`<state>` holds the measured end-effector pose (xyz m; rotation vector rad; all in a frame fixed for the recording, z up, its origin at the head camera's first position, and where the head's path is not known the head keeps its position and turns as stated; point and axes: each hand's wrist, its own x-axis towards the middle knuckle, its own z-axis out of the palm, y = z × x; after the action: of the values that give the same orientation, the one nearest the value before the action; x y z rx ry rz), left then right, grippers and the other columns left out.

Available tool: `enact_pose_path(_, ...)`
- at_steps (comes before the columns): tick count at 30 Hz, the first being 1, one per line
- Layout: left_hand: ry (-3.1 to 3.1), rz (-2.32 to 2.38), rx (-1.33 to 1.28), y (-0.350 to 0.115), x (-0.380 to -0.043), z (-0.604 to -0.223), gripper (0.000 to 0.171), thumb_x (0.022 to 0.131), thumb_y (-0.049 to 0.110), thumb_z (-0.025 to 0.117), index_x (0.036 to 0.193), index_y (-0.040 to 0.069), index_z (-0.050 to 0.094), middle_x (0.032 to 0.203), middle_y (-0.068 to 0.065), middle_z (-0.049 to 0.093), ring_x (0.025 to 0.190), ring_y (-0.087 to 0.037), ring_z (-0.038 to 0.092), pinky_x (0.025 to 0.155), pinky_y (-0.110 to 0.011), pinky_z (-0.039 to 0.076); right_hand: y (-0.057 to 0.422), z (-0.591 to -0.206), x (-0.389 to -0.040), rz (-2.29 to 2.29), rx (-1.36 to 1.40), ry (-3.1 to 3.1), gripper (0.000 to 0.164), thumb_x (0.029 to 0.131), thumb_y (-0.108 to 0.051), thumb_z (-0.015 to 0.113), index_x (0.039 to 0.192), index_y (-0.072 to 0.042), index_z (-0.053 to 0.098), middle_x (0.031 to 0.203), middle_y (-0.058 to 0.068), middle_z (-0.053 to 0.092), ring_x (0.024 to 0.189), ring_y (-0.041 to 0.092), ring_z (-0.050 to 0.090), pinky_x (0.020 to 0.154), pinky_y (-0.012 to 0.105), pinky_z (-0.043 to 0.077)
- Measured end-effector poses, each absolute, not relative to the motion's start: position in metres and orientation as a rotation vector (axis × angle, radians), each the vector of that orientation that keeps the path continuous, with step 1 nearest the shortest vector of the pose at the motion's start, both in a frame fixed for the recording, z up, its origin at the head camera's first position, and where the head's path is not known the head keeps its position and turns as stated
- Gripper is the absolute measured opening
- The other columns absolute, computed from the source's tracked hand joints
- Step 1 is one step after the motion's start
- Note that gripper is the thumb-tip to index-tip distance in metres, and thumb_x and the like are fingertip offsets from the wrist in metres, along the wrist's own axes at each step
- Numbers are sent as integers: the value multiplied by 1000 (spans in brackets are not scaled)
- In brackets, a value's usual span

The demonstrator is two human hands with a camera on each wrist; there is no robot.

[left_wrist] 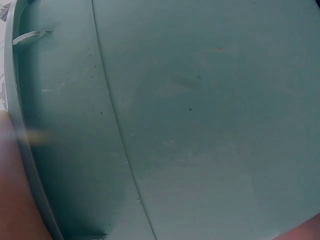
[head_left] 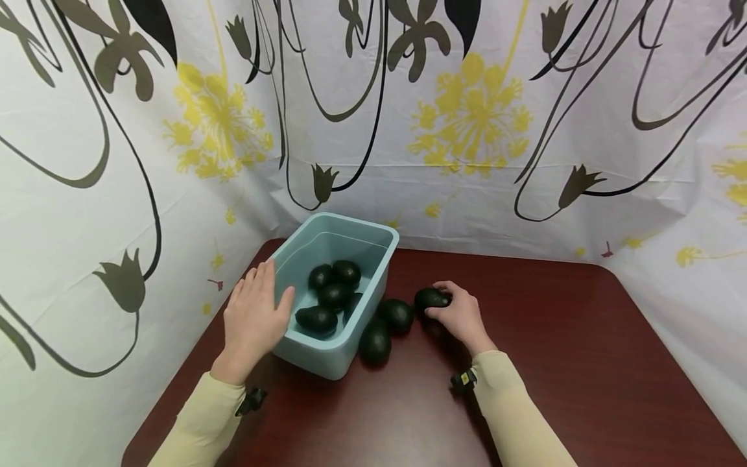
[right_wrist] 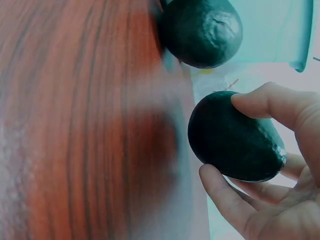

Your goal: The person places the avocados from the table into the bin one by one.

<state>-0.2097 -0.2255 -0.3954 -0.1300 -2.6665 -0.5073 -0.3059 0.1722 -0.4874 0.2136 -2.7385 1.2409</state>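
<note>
My right hand (head_left: pixel 461 318) grips a dark green avocado (head_left: pixel 430 298), thumb on one side and fingers on the other. In the right wrist view this avocado (right_wrist: pixel 235 137) appears lifted off the wood surface. My left hand (head_left: pixel 255 319) lies along the near left side of a light blue plastic bin (head_left: pixel 382 272), its fingers straight at the rim. Bin wall (left_wrist: pixel 200 125) fills most of the left wrist view. Several avocados (head_left: pixel 334 296) are inside the bin. Two more, a nearer avocado (head_left: pixel 375 342) and a farther avocado (head_left: pixel 397 316), sit on the table against its right side.
The dark red wooden table (head_left: pixel 572 350) extends to the right and toward me. A white cloth (head_left: pixel 478 214) printed with flowers hangs behind the table and along its left side. Small dark devices are strapped at both wrists.
</note>
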Motion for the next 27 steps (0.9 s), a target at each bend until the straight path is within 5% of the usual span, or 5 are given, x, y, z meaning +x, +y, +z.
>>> enact_pose_path(27, -2666, -495, -123, -225, -209, -395, 73, 103, 44, 48, 156, -3, 29, 157, -25, 33, 145, -44, 29, 116, -61, 20, 185, -431, -298, 1585, 261, -2454, 63, 79, -18, 87, 134, -34, 60, 124, 0, 63, 107, 23, 61, 85, 42, 52)
